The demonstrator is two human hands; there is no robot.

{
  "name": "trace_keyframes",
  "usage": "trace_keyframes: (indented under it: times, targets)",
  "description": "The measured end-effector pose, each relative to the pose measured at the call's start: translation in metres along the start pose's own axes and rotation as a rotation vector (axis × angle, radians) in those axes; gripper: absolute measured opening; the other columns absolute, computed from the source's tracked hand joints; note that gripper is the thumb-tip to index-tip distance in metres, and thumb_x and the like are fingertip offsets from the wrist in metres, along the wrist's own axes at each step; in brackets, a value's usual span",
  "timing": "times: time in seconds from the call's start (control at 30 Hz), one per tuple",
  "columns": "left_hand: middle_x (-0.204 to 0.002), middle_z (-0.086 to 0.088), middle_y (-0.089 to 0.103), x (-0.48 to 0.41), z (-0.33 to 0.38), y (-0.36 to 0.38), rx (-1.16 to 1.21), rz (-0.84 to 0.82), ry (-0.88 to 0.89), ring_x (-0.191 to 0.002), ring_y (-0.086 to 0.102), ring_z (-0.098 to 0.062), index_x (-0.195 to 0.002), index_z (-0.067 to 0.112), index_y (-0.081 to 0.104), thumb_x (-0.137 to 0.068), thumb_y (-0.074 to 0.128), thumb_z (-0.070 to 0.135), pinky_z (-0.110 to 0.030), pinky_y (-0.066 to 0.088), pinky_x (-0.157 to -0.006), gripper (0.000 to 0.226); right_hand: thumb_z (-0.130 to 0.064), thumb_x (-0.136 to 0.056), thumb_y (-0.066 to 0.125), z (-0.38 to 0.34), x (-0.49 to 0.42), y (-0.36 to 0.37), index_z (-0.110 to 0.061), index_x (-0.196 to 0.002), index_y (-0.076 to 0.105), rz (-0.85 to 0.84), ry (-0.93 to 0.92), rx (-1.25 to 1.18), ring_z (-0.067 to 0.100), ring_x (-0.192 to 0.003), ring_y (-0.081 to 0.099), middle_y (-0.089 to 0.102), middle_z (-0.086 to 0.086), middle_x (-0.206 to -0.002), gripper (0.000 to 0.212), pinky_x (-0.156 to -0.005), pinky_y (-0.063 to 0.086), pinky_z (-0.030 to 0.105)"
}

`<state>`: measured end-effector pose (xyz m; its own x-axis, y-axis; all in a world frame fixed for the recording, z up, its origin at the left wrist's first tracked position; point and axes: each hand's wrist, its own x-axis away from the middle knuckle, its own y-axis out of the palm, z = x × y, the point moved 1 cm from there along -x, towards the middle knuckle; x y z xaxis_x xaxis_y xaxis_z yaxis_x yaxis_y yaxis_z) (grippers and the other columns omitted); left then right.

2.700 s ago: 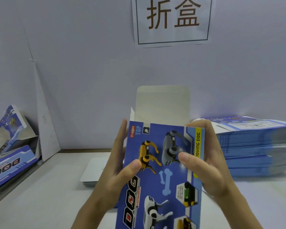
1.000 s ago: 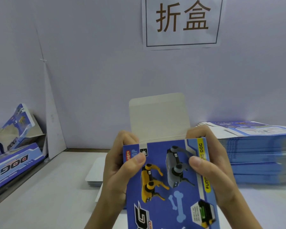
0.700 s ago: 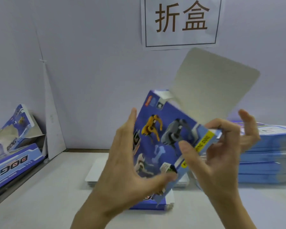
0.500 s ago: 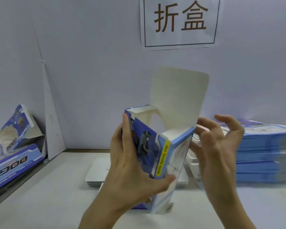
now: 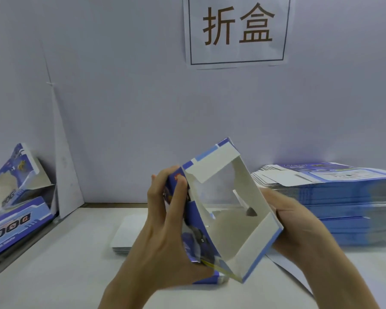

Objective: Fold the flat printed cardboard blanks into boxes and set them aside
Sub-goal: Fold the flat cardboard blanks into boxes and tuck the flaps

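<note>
Cardboard, blue-printed outside and plain grey-white inside, makes up the one box [image 5: 227,230] in work. It is held in the air above the table [image 5: 65,264], squared up into a tube with its open end turned toward the camera, probably so the end flaps can be seen and tucked. Two narrow side flaps stand out at the near opening, and none is folded in yet.

Both hands are on it. The left hand [image 5: 163,230] pinches the printed left wall, fingers curled over the upper edge and thumb low. The right hand [image 5: 299,228] curls round the right wall from behind, most of its fingers hidden. Pressing from opposite sides keeps the tube from collapsing flat.

One tall stack of flat blanks [image 5: 343,204] lies at the right within reach, too many to count. Two boxes [image 5: 16,221] rest at the left against the wall, seemingly set aside. One low pile of white cards [image 5: 125,235] lies behind the hands, and one sign [image 5: 236,30] hangs above.
</note>
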<state>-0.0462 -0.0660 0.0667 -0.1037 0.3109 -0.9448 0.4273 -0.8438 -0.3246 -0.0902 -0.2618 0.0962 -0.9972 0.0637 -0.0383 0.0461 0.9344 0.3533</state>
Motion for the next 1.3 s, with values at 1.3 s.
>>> trace_keyframes:
  times: [1.3]
  targets:
    - [-0.147, -0.004, 0.017, -0.010, 0.005, -0.029, -0.177, -0.339, -0.155, -0.128, 0.041, -0.037, -0.149, 0.032, 0.008, -0.049, 0.078, 0.056, -0.049, 0.055, -0.084, 0.125, -0.036, -0.079, 0.057, -0.015, -0.001, -0.017, -0.025, -0.084, 0.081, 0.011, -0.399, -0.306, 0.012, -0.088, 0.072, 0.076, -0.002, -0.098, 0.027, -0.069, 0.060, 0.031]
